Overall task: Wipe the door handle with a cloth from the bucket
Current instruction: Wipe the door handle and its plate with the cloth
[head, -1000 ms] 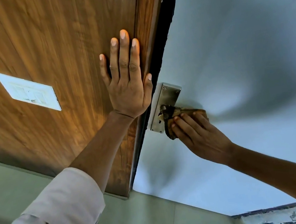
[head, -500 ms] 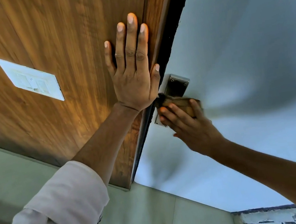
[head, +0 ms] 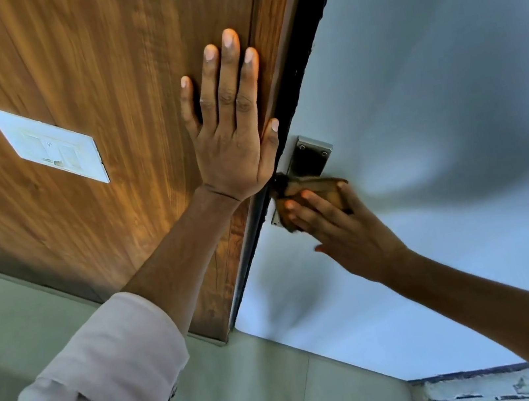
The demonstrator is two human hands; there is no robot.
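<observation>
A brown cloth [head: 318, 188] is wrapped over the door handle, which it hides. My right hand [head: 340, 226] grips the cloth around the handle, fingers curled over it. Above the cloth the handle's metal backplate [head: 309, 155] shows on the pale grey door [head: 429, 87]. My left hand [head: 230, 126] lies flat with fingers spread on the wooden panel [head: 97, 70] beside the door's dark edge, holding nothing.
A white switch plate [head: 49, 144] is set in the wooden panel at the left. Pale green floor tiles [head: 252, 393] lie below. A worn white ledge [head: 476, 388] sits at the bottom right. No bucket is in view.
My right hand with the cloth has slid up along the handle toward the backplate. The left hand stays flat on the wood; the view has shifted slightly.
</observation>
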